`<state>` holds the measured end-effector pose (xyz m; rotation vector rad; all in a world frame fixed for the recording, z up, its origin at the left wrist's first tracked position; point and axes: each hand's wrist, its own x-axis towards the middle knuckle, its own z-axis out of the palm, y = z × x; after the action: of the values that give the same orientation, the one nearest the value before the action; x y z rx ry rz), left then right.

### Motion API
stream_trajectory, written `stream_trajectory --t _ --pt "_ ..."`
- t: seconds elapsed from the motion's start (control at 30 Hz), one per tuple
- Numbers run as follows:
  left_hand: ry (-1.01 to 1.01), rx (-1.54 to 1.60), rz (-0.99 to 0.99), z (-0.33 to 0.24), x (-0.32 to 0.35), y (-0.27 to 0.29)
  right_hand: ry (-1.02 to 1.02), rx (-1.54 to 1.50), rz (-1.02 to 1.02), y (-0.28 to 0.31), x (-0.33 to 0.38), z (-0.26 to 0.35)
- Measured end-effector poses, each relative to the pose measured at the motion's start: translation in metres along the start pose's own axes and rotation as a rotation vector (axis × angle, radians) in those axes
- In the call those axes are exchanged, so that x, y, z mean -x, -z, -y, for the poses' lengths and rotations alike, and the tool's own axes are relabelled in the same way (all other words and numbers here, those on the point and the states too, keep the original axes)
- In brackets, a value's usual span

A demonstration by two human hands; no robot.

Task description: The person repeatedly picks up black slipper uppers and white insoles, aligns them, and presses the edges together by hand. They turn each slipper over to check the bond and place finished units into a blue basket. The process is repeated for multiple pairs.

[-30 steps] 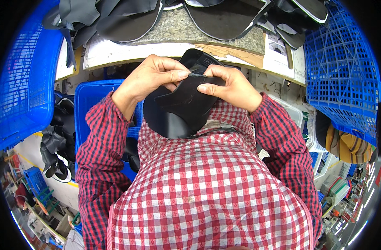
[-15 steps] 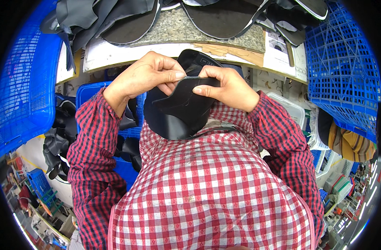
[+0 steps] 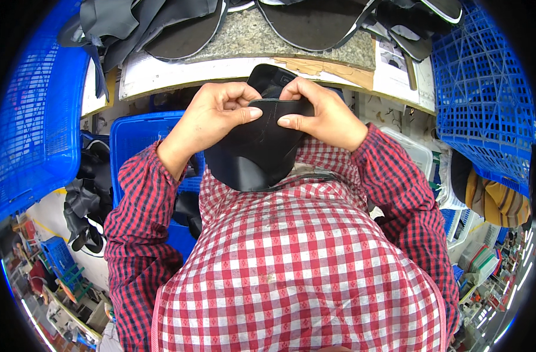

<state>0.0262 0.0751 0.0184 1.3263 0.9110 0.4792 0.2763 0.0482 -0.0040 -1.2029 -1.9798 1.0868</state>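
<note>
A black leather shoe upper (image 3: 250,149) hangs in front of my apron, its rounded, glossy end toward me. My left hand (image 3: 227,111) pinches its upper edge, thumb on the near face and fingers curled behind. On the same edge, a short way to the right, my right hand (image 3: 321,111) grips it between thumb and forefinger. A thin seam line runs down the leather between the two thumbs. Behind the hands rises the piece's far flap, with a small printed patch. The fingertips behind the edge are hidden.
Black cut pieces (image 3: 321,26) lie on a stone slab (image 3: 244,41) on the white worktable (image 3: 156,76). Blue plastic baskets (image 3: 39,111) stand left and right. Another blue crate (image 3: 136,129) with black pieces sits below the table.
My left hand has shifted slightly right and its thumb now lies on the near face. The upper edge, folded and slanted before, is now held straighter between both hands.
</note>
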Motion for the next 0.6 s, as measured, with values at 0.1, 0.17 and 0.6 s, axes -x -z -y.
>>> stream_trajectory --t 0.1,0.17,0.6 --pt "0.016 -0.058 0.012 0.002 0.0 0.003 0.025 0.026 0.013 0.003 -0.001 0.001" --pt "0.024 -0.084 0.042 0.004 -0.001 0.004 0.03 0.033 0.023 0.002 0.0 -0.001" --pt "-0.615 -0.749 -0.195 -0.025 0.035 -0.032 0.431 0.211 -0.147 0.011 0.019 0.041"
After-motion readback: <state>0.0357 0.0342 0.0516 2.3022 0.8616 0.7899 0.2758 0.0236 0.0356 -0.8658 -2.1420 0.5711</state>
